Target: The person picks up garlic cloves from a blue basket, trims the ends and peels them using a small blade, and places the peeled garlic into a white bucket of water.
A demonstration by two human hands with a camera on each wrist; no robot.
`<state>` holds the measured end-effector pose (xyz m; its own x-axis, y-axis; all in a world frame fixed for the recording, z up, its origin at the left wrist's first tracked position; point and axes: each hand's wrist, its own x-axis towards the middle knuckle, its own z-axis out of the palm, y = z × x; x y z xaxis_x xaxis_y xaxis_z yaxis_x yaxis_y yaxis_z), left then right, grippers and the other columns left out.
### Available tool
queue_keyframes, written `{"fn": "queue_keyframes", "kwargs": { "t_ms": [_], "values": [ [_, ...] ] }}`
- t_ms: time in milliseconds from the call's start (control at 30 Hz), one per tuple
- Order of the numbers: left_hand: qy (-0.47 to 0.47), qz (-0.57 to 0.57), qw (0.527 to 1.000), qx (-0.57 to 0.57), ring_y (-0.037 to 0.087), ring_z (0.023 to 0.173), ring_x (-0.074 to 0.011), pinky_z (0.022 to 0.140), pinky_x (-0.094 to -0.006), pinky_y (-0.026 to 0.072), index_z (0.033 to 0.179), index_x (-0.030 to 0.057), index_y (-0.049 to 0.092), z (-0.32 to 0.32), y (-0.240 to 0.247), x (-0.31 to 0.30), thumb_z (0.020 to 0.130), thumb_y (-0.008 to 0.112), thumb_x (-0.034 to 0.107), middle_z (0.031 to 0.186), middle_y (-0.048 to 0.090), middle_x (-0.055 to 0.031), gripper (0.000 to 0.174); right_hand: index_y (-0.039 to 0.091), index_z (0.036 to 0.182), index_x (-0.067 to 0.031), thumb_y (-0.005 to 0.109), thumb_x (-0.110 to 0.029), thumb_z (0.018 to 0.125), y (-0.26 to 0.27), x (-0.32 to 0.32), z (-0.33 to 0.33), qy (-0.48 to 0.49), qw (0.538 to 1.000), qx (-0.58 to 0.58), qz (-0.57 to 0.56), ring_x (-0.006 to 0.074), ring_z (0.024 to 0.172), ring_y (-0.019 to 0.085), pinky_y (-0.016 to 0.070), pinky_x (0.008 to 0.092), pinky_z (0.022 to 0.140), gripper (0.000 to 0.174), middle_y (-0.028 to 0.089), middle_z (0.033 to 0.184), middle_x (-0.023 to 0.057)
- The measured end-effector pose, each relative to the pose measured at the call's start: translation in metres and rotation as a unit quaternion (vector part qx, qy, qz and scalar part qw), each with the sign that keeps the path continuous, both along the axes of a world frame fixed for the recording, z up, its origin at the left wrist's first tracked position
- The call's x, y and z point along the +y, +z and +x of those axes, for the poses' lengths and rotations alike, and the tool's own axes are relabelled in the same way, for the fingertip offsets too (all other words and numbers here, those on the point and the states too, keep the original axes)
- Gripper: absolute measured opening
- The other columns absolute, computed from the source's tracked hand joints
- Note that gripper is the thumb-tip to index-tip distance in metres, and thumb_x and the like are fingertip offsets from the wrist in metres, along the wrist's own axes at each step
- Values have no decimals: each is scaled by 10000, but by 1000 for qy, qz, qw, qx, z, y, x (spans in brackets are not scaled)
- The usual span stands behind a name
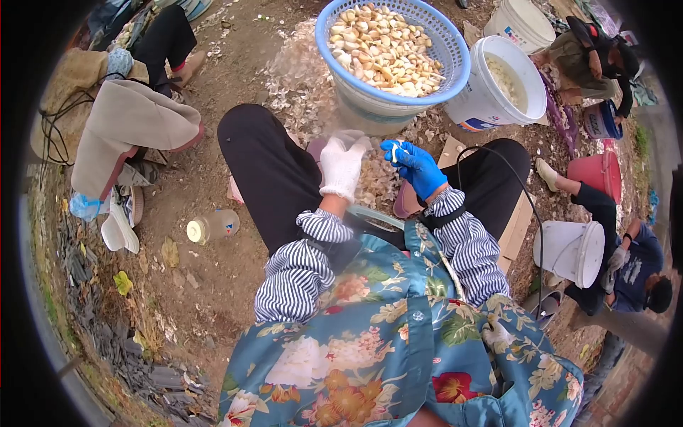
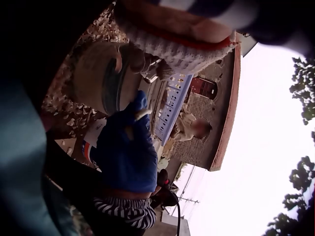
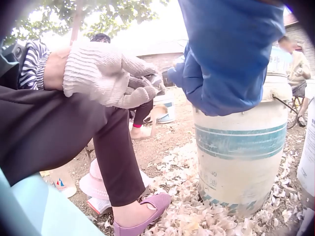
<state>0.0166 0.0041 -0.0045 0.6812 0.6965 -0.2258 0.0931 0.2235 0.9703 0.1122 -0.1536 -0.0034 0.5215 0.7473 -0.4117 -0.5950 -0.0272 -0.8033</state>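
Note:
The left hand (image 1: 343, 167), in a white knit glove, has its fingers curled; in the right wrist view the gloved fingers (image 3: 140, 81) pinch a small greyish thing too unclear to name. Just beside it, the right hand (image 1: 416, 169) in a blue glove pinches a pale garlic clove (image 1: 395, 151). That clove (image 2: 142, 114) also shows between the blue fingers in the left wrist view. Beyond both hands, a blue basket (image 1: 461, 64) of cloves (image 1: 384, 46) sits on a bucket (image 3: 241, 152). Peeled skins (image 3: 187, 211) litter the ground around the bucket's base.
A white bucket (image 1: 473, 96) with cloves in liquid stands right of the basket. Further right are a red bucket (image 1: 596, 174), a white bucket (image 1: 569, 249) and seated people. At left are a capped bottle (image 1: 213, 226) and a draped cloth (image 1: 131, 124). A black cable (image 1: 541, 228) curves past the right knee.

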Motion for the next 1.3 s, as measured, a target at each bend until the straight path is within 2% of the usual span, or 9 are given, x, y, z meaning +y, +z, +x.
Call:
{"fn": "queue_keyframes", "kwargs": {
  "t_ms": [100, 367, 567, 667, 767, 900, 1067, 1167, 1300],
  "values": [
    [-39, -128, 987, -94, 649, 780, -162, 687, -261, 523, 1009, -33, 616, -3, 10, -5, 806, 665, 1, 894, 679, -103, 211, 572, 1188, -54, 614, -214, 890, -3, -3, 0, 2, 1000, 4, -13, 50, 813, 567, 390, 155, 629, 341, 659, 1012, -3],
    [-71, -197, 971, -119, 652, 781, -149, 677, -260, 535, 1013, -18, 615, -3, 9, -6, 831, 645, 20, 907, 678, -96, 189, 571, 1143, -40, 638, -116, 877, -6, -1, -2, -41, 999, 5, 5, 104, 852, 579, 467, 218, 759, 285, 634, 1027, 19],
    [-83, -203, 969, -116, 652, 760, -149, 669, -258, 534, 983, -14, 627, -3, 9, -6, 832, 647, 37, 881, 678, -87, 160, 615, 1077, -67, 670, -139, 853, -6, 2, -3, -51, 999, -2, -19, 93, 806, 582, 455, 208, 691, 242, 633, 957, -6],
    [-73, -200, 971, -107, 652, 735, -151, 651, -256, 532, 982, -17, 627, -3, 8, -8, 838, 636, 36, 875, 678, -93, 154, 571, 1148, -43, 643, -109, 871, -4, 2, -3, -41, 999, -1, -31, 95, 840, 576, 468, 208, 765, 294, 626, 1031, 14],
    [-65, -178, 979, -81, 648, 704, -151, 628, -251, 527, 982, -17, 626, -4, 4, -9, 845, 618, 31, 863, 677, -97, 146, 566, 1154, -39, 639, -102, 870, -9, 0, -3, -28, 999, -20, -26, 95, 844, 577, 468, 211, 754, 300, 625, 1023, 13],
    [-28, -171, 984, -34, 640, 694, -151, 614, -255, 518, 982, -16, 625, -6, -4, -10, 854, 598, 31, 848, 671, -97, 139, 562, 1157, -32, 637, -119, 876, -15, 4, -7, -28, 999, 16, 20, 99, 823, 572, 472, 215, 729, 304, 619, 998, 19],
    [-7, -264, 960, -97, 635, 716, -169, 617, -279, 510, 994, -18, 621, -7, -15, -8, 849, 597, 27, 864, 663, -105, 153, 601, 1094, -38, 627, -207, 893, -5, 7, -9, -33, 989, 95, 106, 121, 802, 552, 446, 222, 738, 264, 619, 984, 23],
    [-9, -285, 951, -117, 632, 719, -178, 612, -285, 506, 1008, -20, 614, -5, -20, -7, 849, 597, 25, 876, 660, -111, 166, 599, 1110, -45, 592, -238, 915, -10, 2, -5, -32, 987, 139, 77, 135, 843, 563, 456, 241, 745, 275, 614, 1006, 33],
    [-43, -291, 948, -125, 626, 714, -179, 608, -285, 503, 1017, -29, 605, -5, -20, -8, 854, 600, 35, 883, 658, -120, 175, 598, 1119, -49, 563, -256, 927, -4, 7, -10, -48, 995, 82, 4, 142, 880, 576, 459, 239, 750, 285, 616, 1007, 37]
  ]
}}
